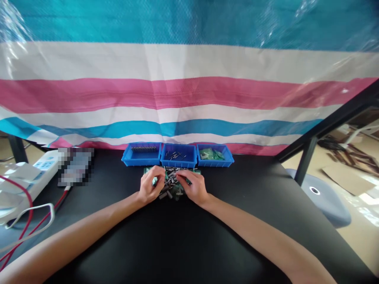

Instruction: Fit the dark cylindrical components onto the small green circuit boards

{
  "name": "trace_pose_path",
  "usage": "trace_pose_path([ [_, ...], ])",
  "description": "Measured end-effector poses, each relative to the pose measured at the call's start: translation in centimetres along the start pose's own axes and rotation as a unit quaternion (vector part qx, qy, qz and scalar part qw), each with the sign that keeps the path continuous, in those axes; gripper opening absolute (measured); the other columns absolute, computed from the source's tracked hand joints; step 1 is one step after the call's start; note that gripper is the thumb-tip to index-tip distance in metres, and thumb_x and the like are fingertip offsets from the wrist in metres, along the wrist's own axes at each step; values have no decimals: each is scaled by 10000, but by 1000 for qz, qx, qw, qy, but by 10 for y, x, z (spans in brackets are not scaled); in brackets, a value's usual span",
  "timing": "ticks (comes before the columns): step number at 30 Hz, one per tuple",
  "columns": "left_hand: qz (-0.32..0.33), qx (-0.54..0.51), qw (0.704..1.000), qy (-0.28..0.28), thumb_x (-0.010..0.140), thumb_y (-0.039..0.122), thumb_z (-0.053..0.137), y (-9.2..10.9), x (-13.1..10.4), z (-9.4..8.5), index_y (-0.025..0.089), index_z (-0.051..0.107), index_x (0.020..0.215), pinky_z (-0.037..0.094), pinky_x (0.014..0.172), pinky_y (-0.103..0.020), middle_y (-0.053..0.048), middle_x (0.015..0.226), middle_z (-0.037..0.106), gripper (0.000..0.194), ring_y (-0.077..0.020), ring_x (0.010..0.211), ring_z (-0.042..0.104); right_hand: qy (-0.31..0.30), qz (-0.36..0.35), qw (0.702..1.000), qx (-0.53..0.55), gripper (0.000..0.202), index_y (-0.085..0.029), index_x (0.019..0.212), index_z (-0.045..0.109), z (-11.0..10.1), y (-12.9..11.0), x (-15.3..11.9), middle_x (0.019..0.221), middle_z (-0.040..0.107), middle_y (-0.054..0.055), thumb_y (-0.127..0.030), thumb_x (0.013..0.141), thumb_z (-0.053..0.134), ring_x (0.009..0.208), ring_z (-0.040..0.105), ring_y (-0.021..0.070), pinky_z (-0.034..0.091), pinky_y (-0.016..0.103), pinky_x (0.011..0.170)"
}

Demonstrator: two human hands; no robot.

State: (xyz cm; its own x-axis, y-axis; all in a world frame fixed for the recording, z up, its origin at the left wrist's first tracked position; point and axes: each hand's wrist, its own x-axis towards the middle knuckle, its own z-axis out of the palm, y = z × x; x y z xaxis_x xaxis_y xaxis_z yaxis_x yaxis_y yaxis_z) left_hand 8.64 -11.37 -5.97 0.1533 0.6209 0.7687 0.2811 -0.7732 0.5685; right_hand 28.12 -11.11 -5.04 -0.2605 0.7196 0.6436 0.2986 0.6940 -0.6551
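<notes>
A pile of small dark cylinders, thin metal pins and green pieces (169,194) lies on the black table, between and beneath my hands. At its left side my left hand (151,184) is curled closed around a small green and white piece. My right hand (194,186) is over the pile's right side, thumb and forefinger pinched together; what they hold is too small to make out. Just beyond stand three blue trays: the left tray (142,162) has a row of small cylinders, the middle tray (179,163) loose thin pins, the right tray (215,163) green packets or pieces.
A white power strip (44,165) with plugs, red and white cables (31,205) and a blurred-out device (76,167) are at the left. Striped sheeting (177,92) hangs behind the trays. A grey stool (322,199) stands past the table's right edge, near a black metal frame.
</notes>
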Motion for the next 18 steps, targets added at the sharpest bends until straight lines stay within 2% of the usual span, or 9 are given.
trace_pose_path([
  [3, -3, 12, 1000, -13, 863, 134, 537, 3, 2, 0, 179, 570, 947, 491, 630, -275, -72, 853, 599, 101, -155, 738, 586, 6, 15, 1000, 6, 152, -216, 998, 691, 1, 2, -1, 909, 752, 48, -223, 930, 555, 812, 723, 177, 587, 271, 752],
  [7, -15, 71, 996, -56, 856, 145, 586, 7, 6, 1, 174, 603, 1032, 481, 571, -227, -75, 955, 626, 179, -90, 603, 549, 4, 12, 1000, 18, 170, -210, 1062, 662, 2, 4, -4, 907, 749, 46, -212, 927, 559, 791, 730, 174, 595, 266, 736],
  [10, 15, 118, 990, -81, 858, 163, 617, 7, 9, 3, 189, 644, 1037, 512, 633, -213, -69, 974, 662, 182, -112, 707, 628, 6, 14, 1000, 18, 201, -217, 1116, 631, 2, 6, -7, 910, 745, 44, -220, 931, 550, 761, 729, 167, 594, 265, 718],
  [12, 42, 130, 987, -79, 860, 166, 626, 6, 11, 4, 192, 666, 998, 526, 686, -207, -60, 943, 682, 146, -129, 794, 663, 10, 14, 1000, 14, 203, -222, 1122, 625, 2, 7, -7, 887, 744, 40, -227, 934, 548, 747, 726, 164, 589, 257, 707],
  [14, 59, 134, 987, -69, 860, 161, 628, 5, 11, 4, 190, 675, 963, 528, 694, -198, -51, 914, 690, 117, -121, 788, 668, 3, 13, 1000, 14, 202, -221, 1122, 624, 1, 5, -6, 851, 743, 34, -231, 935, 549, 739, 723, 161, 581, 250, 707],
  [18, 36, 126, 990, -49, 867, 164, 616, 7, 10, 3, 176, 660, 942, 526, 696, -210, -46, 861, 690, 88, -122, 773, 656, -1, 14, 1000, -8, 136, -203, 995, 673, -1, 1, -2, 847, 739, 45, -269, 920, 581, 751, 708, 169, 560, 255, 716],
])
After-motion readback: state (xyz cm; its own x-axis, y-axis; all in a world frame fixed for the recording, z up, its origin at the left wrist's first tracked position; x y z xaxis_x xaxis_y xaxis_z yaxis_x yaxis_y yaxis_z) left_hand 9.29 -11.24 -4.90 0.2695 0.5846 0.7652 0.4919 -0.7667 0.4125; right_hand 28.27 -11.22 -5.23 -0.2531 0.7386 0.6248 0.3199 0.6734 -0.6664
